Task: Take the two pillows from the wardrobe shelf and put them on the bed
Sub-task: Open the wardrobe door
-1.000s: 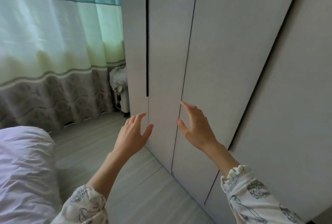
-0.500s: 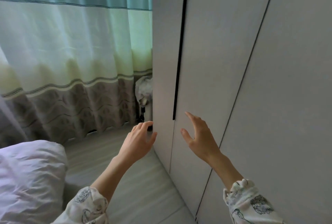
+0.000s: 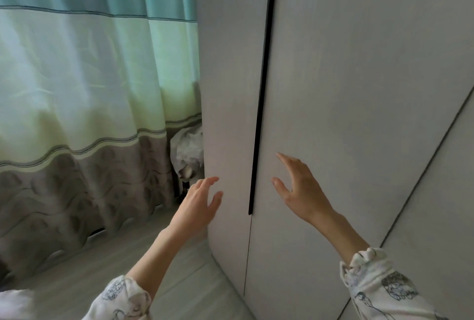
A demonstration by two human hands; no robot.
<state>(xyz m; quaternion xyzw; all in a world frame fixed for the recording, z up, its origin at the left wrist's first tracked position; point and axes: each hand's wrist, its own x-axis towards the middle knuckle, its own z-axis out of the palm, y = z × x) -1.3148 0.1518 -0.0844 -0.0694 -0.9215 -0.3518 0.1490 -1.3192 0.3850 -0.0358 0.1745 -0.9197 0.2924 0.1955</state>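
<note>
A tall pale grey wardrobe [image 3: 346, 88] fills the right side, its doors closed, so the shelf and pillows are hidden. A long black slot handle [image 3: 261, 101] runs down between the two left doors. My left hand [image 3: 198, 204] is open, fingers spread, in front of the leftmost door's outer edge. My right hand [image 3: 298, 186] is open too, raised just right of the slot's lower end, close to the door face. Neither hand holds anything. A white corner of the bed [image 3: 12, 304] shows at the bottom left.
A teal, pale green and grey patterned curtain [image 3: 89, 114] hangs at the left, reaching the wood-look floor [image 3: 184, 281]. A crumpled white covered object [image 3: 188, 150] stands in the gap between curtain and wardrobe.
The view has swung and closed in on the leftmost doors; the slot handle looms larger. Both hands have risen nearer the handle's lower end, still open. Most of the bed has left the view.
</note>
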